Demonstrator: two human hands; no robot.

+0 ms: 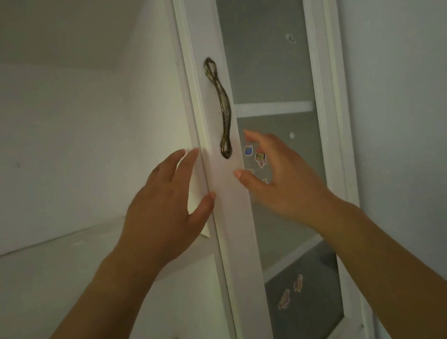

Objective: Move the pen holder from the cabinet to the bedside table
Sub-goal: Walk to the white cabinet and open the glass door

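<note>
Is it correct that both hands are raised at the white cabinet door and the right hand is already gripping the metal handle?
Not quite. In the head view both hands are raised at the white cabinet door, but the right hand is open just beside and below the metal handle, not gripping it. The left hand rests at the door's edge.

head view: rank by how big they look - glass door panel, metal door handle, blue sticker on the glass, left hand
1. glass door panel, largest by far
2. left hand, though it sits nearer the camera, so it looks bigger than it really is
3. metal door handle
4. blue sticker, smallest
</note>
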